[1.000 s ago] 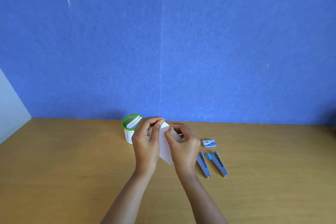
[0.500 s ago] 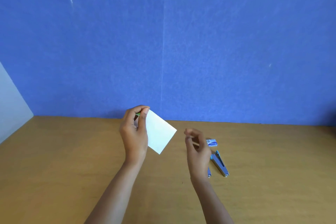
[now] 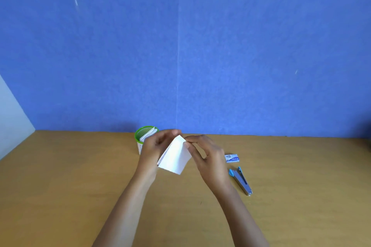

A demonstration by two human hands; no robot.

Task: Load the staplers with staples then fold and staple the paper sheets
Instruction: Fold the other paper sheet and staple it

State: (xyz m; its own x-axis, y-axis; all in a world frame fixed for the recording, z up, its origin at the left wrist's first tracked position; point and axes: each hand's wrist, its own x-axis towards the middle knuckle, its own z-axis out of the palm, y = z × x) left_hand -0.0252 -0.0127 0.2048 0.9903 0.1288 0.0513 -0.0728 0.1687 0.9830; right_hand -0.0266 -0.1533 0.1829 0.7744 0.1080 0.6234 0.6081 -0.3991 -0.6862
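I hold a folded white paper sheet above the wooden table, near its back middle. My left hand grips the sheet's left edge, where the layers show. My right hand pinches its top right corner with thumb and fingers. A blue and silver stapler lies on the table to the right of my right wrist. A second stapler is hidden behind that wrist, if it is still there. A small blue and white staple box lies just behind the stapler.
A white cup with a green rim stands behind my left hand and holds more folded sheets. The wooden table meets a blue wall at the back and a white wall at the far left.
My right hand, which had let go and drawn back to the right, has come back to the sheet's top corner. The left hand has lowered the sheet slightly, showing the cup again.
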